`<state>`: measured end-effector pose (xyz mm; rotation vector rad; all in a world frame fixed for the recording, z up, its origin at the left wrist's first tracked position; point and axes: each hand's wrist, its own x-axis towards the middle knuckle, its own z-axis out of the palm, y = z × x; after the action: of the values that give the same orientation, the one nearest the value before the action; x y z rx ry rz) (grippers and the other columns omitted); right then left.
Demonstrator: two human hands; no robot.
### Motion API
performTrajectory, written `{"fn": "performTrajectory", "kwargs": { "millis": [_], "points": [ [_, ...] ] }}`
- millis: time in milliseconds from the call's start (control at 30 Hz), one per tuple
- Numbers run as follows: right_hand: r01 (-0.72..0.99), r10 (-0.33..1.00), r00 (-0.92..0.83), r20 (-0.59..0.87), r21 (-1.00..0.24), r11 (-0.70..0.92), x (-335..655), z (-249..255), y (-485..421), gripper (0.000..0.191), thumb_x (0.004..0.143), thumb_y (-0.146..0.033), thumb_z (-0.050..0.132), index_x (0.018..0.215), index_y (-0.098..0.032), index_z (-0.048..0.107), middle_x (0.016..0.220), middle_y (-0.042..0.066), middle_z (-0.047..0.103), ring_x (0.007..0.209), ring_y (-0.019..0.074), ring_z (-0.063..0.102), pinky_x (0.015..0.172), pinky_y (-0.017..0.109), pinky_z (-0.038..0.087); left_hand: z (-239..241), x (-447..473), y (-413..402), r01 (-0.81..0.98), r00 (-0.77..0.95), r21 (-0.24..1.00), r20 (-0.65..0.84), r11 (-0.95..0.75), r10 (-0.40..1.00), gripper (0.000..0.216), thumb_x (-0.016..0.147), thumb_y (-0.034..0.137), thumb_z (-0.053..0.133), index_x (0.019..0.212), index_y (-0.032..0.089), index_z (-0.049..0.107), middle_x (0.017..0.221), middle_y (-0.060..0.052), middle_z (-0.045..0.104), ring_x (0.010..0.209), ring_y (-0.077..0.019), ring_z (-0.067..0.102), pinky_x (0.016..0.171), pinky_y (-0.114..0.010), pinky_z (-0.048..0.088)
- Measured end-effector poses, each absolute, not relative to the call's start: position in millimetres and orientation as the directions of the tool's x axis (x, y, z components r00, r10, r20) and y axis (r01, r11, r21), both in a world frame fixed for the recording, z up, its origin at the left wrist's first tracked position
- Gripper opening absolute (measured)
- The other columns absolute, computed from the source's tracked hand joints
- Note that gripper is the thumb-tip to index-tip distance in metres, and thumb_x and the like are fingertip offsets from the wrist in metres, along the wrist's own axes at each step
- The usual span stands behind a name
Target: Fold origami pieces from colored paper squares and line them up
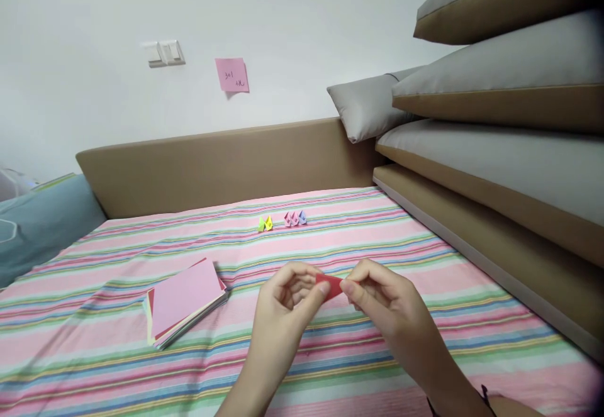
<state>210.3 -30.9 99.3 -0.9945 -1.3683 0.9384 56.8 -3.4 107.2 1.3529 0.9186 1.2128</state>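
A small folded piece of red paper is held up between my two hands, above the striped sheet. My left hand pinches its left end between thumb and forefinger, the other fingers curled behind. At the pointed right end, my right hand grips the paper with thumb and fingertips. Farther back on the sheet stand several small folded paper pieces: a yellow-green pair and a pink and purple group. A stack of coloured paper, pink sheet on top, lies to the left.
The striped sheet covers the surface, backed by a brown padded board. Grey and brown cushions are piled on the right. At the far left lies a blue-grey pillow. A pink note and switches are on the wall.
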Motion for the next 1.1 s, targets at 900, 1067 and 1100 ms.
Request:
{"fn": "performTrajectory", "kwargs": {
  "millis": [900, 1067, 1100],
  "points": [
    [-0.098, 0.947, 0.132, 0.292, -0.947, 0.306, 194.0, 90.1, -30.8, 0.019, 0.084, -0.036, 0.063, 0.074, -0.021, 0.060, 0.066, -0.003, 0.055, 0.063, 0.0099, 0.051, 0.059, 0.020, 0.042, 119.5, 51.0, -10.3, 0.272, 0.296, 0.900, 0.258, -0.340, 0.920, 0.010, 0.076, 0.021, 0.062, 0.068, 0.015, 0.063, 0.061, 0.000, 0.060, 0.057, -0.0101, 0.052, 0.054, -0.019, 0.041],
    [-0.136, 0.962, 0.110, 0.248, -0.955, 0.262, 196.1, 91.6, -30.6, 0.020, 0.082, -0.037, 0.066, 0.074, -0.020, 0.061, 0.064, -0.003, 0.053, 0.060, 0.0089, 0.049, 0.058, 0.019, 0.042, 113.9, 55.1, -8.4, 0.251, 0.317, 0.928, 0.190, -0.276, 0.929, 0.010, 0.077, 0.021, 0.056, 0.069, 0.015, 0.060, 0.059, 0.002, 0.053, 0.053, -0.0081, 0.044, 0.050, -0.019, 0.035],
    [-0.130, 0.963, 0.115, 0.243, -0.958, 0.257, 197.3, 91.8, -30.1, 0.019, 0.081, -0.037, 0.066, 0.074, -0.020, 0.061, 0.064, -0.003, 0.053, 0.060, 0.0090, 0.049, 0.058, 0.019, 0.043, 114.0, 54.6, -8.2, 0.253, 0.311, 0.937, 0.157, -0.240, 0.937, 0.012, 0.077, 0.023, 0.057, 0.069, 0.015, 0.059, 0.057, 0.002, 0.053, 0.051, -0.0080, 0.044, 0.049, -0.019, 0.034]
  ]
}}
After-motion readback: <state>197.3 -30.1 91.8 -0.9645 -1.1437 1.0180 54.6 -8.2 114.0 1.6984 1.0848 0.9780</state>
